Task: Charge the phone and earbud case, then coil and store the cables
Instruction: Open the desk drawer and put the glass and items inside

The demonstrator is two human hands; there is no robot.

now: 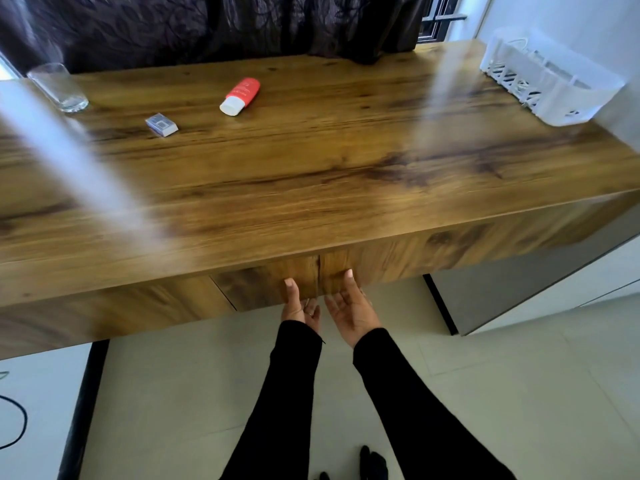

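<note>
1. At the far left I see a black cable point(14, 424) looping over a white surface below the desk's level; only an arc of it shows, bending from the left edge round and back, so I cannot give its ends or where it points.
2. On the wooden desk point(311, 174), back left, stands a clear drinking glass point(59, 87), upright.
3. To its right lies a small grey-and-white box point(161, 125), flat, its long axis running from back left to front right.
4. Further right lies a red tube with a white cap point(240, 96), on its side, its long axis slanting from back right to front left, cap toward me.
5. Below the desk's front edge I see the drawer front point(277, 282). My left hand point(300, 304) is raised palm-up before it, fingers loosely extended, the longest fingertip touching or just short of the wood; I cannot tell which. It grasps nothing.
6. My right hand point(349, 306) sits just beside the left, palm up and relaxed open, fingertips at the drawer front, holding nothing. Both arms wear black sleeves.
7. At the back right corner of the desk rests a white plastic basket point(550, 81) with latticed walls; something pale and thin lies inside it, too blurred to identify.
</note>
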